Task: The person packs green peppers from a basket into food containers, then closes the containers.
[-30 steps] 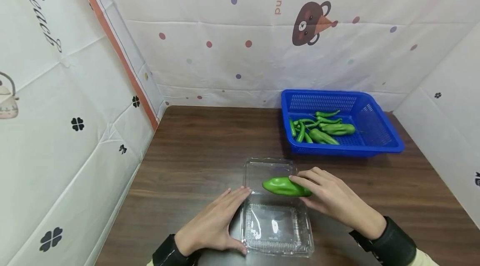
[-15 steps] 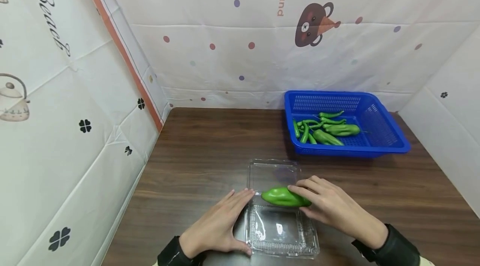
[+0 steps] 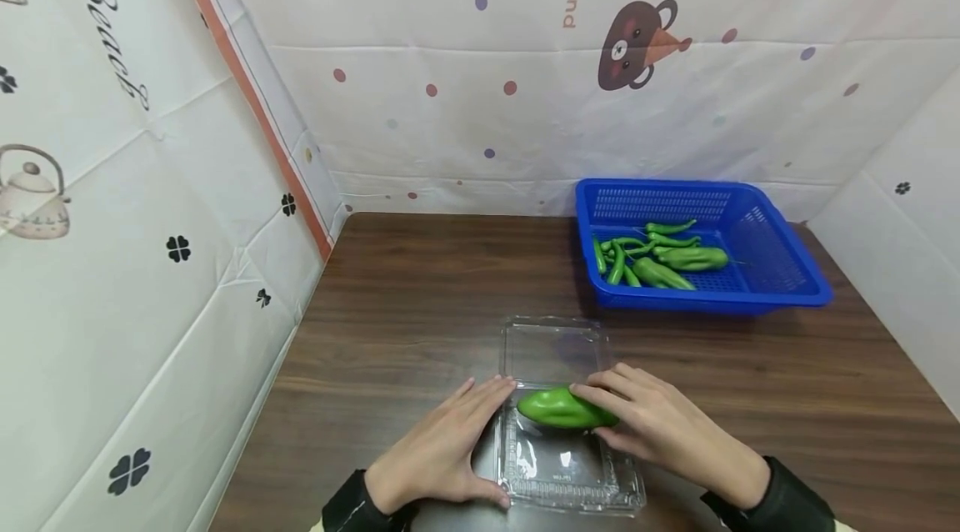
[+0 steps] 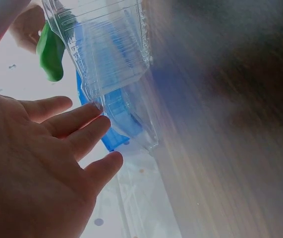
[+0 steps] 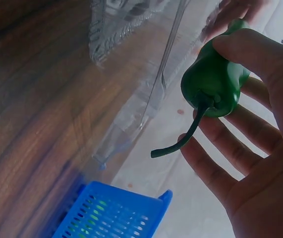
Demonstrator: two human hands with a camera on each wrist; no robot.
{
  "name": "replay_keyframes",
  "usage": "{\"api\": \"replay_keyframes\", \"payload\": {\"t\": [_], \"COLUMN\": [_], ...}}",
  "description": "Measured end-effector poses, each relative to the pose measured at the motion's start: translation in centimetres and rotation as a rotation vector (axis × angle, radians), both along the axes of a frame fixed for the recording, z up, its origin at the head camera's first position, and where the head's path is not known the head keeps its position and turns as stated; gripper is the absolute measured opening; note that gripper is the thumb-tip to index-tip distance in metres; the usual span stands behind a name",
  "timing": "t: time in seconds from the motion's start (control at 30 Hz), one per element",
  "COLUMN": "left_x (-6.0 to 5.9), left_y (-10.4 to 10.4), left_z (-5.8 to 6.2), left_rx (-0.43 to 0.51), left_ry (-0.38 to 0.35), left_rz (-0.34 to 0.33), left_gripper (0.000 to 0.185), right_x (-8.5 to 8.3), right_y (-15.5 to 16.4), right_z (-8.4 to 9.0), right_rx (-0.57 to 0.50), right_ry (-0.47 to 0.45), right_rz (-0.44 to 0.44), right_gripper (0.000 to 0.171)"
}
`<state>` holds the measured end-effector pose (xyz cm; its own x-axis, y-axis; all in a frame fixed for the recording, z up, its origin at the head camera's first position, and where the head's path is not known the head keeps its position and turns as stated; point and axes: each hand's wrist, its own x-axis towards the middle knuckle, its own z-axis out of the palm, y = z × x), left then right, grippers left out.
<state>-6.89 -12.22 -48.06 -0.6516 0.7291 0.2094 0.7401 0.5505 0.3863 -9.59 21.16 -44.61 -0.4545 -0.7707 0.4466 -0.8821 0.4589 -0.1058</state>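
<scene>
A large green pepper point(image 3: 557, 408) with a curved stem is pinched between the thumb and fingers of my right hand point(image 3: 660, 424). It hangs crosswise over the clear plastic clamshell box point(image 3: 562, 492), whose lid point(image 3: 555, 348) lies folded back toward the far side. In the right wrist view the pepper's stem end point(image 5: 208, 99) faces the camera. My left hand point(image 3: 446, 449) is spread along the box's left side, its fingertips near the hinge and its thumb at the near left corner. The left wrist view shows those fingers point(image 4: 89, 136) straight, touching the plastic edge.
A blue perforated basket point(image 3: 780, 296) with several green peppers point(image 3: 663, 275) of different sizes stands at the back right of the brown wooden table point(image 3: 405, 290). White printed sheets point(image 3: 420, 123) hang behind the table and along both sides.
My right hand has brought the pepper nearer to me, from over the lid and hinge to over the base of the box. My left hand keeps its place at the box; the head view shifts slightly.
</scene>
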Motion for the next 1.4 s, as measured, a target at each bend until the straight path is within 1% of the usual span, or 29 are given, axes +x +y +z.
{"api": "replay_keyframes", "payload": {"t": [0.07,0.2,0.33,0.43,0.53,0.7,0.77,0.9,1.13,1.3,1.4], "left_x": [0.0,0.1,0.1,0.1,0.1,0.0,0.0,0.0,-0.1,-0.2,-0.3], "left_y": [0.0,0.0,0.1,0.1,0.1,0.0,-0.1,-0.1,0.1,0.2,0.2], "left_z": [0.0,-0.2,-0.2,-0.3,-0.4,-0.6,-0.6,-0.6,-0.7,-0.7,-0.8], "left_rx": [0.002,0.010,0.016,0.021,0.024,0.031,0.034,0.039,0.042,0.040,0.043], "left_ry": [-0.005,-0.012,-0.021,-0.036,-0.054,-0.088,-0.099,-0.105,-0.083,-0.098,-0.108], "left_rz": [-0.001,-0.004,-0.002,-0.004,-0.001,0.004,0.005,0.008,0.009,0.021,0.030], "left_gripper": [0.134,0.132,0.131,0.130,0.129,0.129,0.129,0.129,0.126,0.125,0.125], "right_x": [0.1,0.2,0.3,0.5,0.7,0.8,0.9,0.9,0.7,0.5,0.4], "right_y": [-0.1,-0.3,-0.5,-0.6,-0.6,-0.8,-0.8,-1.0,-1.5,-1.8,-1.9], "right_z": [-0.2,-0.7,-1.1,-1.2,-1.3,-1.4,-1.4,-1.5,-1.6,-1.9,-2.1], "right_rx": [-0.001,-0.025,-0.034,-0.018,0.006,0.071,0.086,0.097,0.123,0.146,0.155], "right_ry": [-0.003,-0.002,-0.011,-0.028,-0.039,-0.042,-0.045,-0.058,-0.051,-0.032,-0.038], "right_rz": [0.004,0.040,0.057,0.052,0.052,0.038,0.032,0.030,0.030,0.011,-0.007], "right_gripper": [0.049,0.044,0.043,0.045,0.041,0.061,0.064,0.063,0.058,0.057,0.058]}}
